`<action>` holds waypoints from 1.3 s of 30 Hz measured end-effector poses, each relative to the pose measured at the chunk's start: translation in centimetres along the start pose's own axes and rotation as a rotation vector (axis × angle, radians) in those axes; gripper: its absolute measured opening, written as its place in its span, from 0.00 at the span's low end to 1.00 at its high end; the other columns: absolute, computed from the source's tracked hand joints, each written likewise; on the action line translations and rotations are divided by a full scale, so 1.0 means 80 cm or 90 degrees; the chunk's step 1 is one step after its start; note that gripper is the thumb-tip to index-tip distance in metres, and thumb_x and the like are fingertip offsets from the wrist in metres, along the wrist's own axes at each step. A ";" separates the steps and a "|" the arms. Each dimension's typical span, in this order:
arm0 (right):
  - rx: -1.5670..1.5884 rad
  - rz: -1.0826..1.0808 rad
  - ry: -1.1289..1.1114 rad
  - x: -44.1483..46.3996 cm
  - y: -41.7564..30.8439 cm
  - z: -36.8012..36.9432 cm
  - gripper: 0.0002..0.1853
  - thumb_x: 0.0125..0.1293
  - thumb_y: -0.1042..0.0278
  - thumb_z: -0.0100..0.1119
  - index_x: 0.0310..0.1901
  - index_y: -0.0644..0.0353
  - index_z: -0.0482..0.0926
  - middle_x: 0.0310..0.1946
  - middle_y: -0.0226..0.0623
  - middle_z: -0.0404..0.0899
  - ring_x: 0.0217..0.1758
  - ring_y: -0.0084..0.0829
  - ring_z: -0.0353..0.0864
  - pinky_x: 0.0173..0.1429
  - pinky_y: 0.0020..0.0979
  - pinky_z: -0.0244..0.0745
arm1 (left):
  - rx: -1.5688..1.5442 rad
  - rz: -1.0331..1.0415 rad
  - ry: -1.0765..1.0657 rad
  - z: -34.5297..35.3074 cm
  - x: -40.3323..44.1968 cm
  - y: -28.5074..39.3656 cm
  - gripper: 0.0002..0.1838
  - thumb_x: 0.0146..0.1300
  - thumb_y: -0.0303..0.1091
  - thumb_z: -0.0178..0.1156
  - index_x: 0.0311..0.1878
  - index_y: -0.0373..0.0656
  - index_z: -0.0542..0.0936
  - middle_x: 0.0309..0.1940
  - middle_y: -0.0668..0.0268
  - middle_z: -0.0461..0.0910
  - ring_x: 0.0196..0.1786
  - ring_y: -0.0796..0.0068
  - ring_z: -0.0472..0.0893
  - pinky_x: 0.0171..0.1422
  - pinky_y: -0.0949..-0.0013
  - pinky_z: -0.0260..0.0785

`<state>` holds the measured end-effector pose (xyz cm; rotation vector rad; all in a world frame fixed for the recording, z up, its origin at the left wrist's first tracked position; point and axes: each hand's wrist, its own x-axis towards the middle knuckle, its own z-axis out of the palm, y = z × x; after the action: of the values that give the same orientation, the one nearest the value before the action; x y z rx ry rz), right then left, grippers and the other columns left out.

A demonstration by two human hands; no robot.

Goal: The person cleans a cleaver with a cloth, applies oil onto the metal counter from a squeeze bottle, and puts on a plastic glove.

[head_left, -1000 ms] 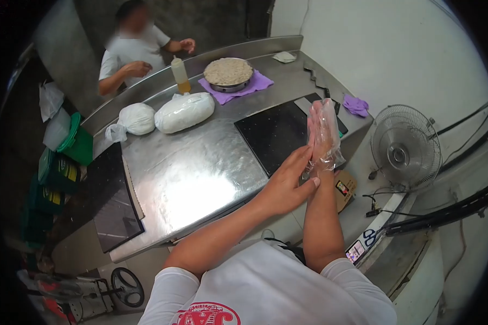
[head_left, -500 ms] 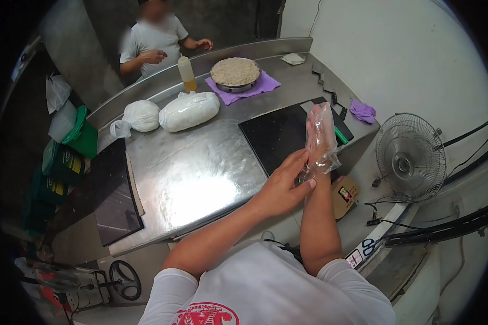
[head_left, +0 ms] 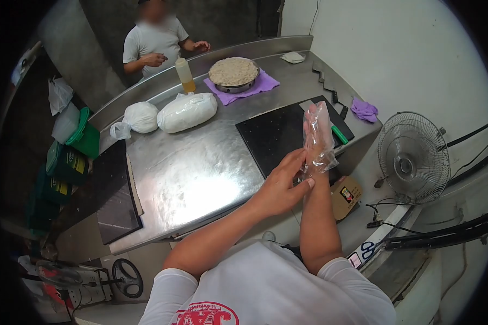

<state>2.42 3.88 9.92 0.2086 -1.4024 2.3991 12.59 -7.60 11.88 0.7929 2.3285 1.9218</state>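
Observation:
A clear plastic glove (head_left: 321,158) loosely covers my right hand (head_left: 316,130), whose fingers stretch away from me over the black board (head_left: 271,132). The glove's cuff bunches around the wrist. At that cuff my left hand (head_left: 287,176) is bare, its fingers closed on the plastic and its thumb against the right wrist. Just right of the gloved hand lies a green-handled tool (head_left: 339,135), partly on the board's edge; its working end is hidden.
On the steel table (head_left: 173,168) are two white plastic-wrapped bundles, a squeeze bottle (head_left: 185,75) and a round pan (head_left: 233,75) on a purple cloth. Another person (head_left: 157,40) stands behind the far rim. A fan (head_left: 413,157) stands right; green buckets (head_left: 68,162) stand left.
The view has shifted slightly. My left hand stays at the glove's cuff, and the gloved right hand keeps nearly the same pose.

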 end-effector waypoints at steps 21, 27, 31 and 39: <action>-0.056 0.071 -0.046 -0.015 -0.010 0.009 0.33 0.77 0.61 0.48 0.78 0.60 0.52 0.75 0.44 0.60 0.78 0.34 0.61 0.77 0.28 0.53 | 0.032 -0.016 0.053 0.009 -0.006 -0.007 0.31 0.67 0.33 0.60 0.72 0.37 0.66 0.71 0.54 0.63 0.71 0.58 0.68 0.70 0.62 0.68; -0.066 0.028 -0.065 -0.016 0.009 -0.002 0.33 0.78 0.63 0.48 0.78 0.60 0.52 0.75 0.44 0.61 0.77 0.33 0.62 0.76 0.28 0.56 | 0.009 -0.031 0.064 0.013 -0.010 -0.005 0.31 0.66 0.32 0.60 0.71 0.37 0.66 0.70 0.54 0.65 0.70 0.58 0.69 0.70 0.62 0.68; -0.116 0.011 -0.078 -0.019 0.005 -0.003 0.33 0.77 0.64 0.51 0.78 0.61 0.53 0.73 0.41 0.63 0.75 0.32 0.65 0.75 0.26 0.58 | 0.029 -0.022 0.069 0.014 -0.012 -0.005 0.31 0.66 0.32 0.60 0.71 0.37 0.66 0.69 0.54 0.65 0.70 0.58 0.69 0.70 0.62 0.68; -0.034 0.037 -0.062 -0.020 0.013 -0.006 0.33 0.77 0.61 0.49 0.78 0.60 0.53 0.73 0.42 0.63 0.75 0.32 0.65 0.76 0.27 0.56 | 0.014 -0.038 0.068 0.015 -0.013 -0.003 0.31 0.65 0.33 0.61 0.71 0.36 0.66 0.69 0.53 0.65 0.70 0.57 0.70 0.68 0.62 0.68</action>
<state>3.51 3.47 8.37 0.2776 -1.5345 2.4234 13.78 -6.97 11.03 0.6281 2.4073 1.9644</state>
